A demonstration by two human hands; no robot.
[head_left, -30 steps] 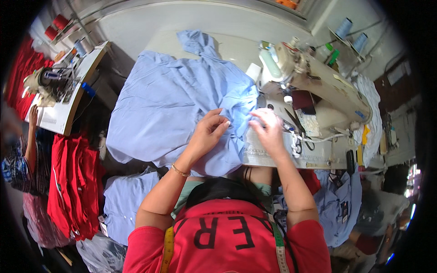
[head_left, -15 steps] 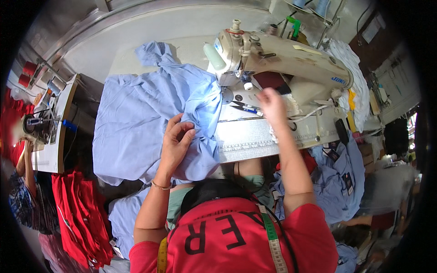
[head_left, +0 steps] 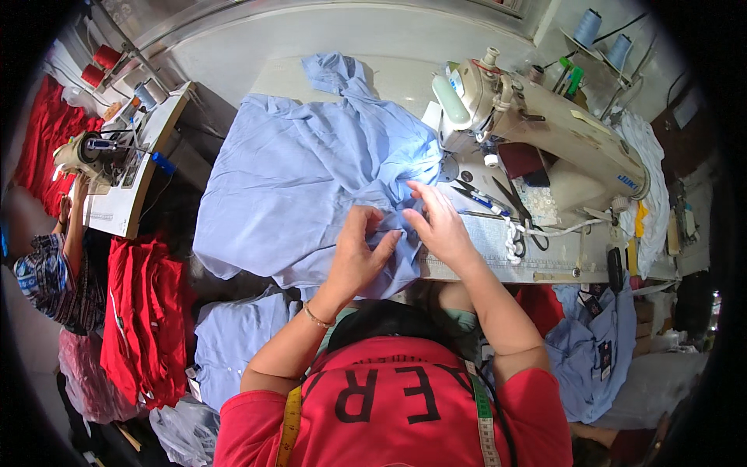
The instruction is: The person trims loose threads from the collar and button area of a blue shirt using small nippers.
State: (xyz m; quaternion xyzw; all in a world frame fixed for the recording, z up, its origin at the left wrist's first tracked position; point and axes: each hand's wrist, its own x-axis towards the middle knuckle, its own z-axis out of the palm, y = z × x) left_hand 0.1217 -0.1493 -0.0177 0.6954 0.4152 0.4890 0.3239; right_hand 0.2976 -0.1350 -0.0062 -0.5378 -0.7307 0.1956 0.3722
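Observation:
A light-blue shirt [head_left: 288, 171] lies spread over the sewing table, its right side reaching the needle area of the white sewing machine [head_left: 537, 113]. My left hand [head_left: 362, 253] rests on the shirt near the table's front edge, fingers curled round a gathered fold. Just to its right is my right hand [head_left: 440, 227], thumb and fingers apart, with the fingertips at the cloth. Whether those fingertips touch it is hard to tell. Black-handled scissors [head_left: 523, 212] and small thread snips [head_left: 476, 196] lie on the table to the right of my right hand.
A ruler strip [head_left: 498, 247] runs along the table's front edge. Blue thread cones [head_left: 587, 27] stand at the back right. Red garments [head_left: 144, 319] hang at the left, more blue shirts [head_left: 595, 350] at the lower right. Another person's arm [head_left: 75, 222] is at a second machine, far left.
My right hand has come down and left from beside the machine's needle area to the shirt, near my left hand. The whole view has shifted, bringing the scissors into sight.

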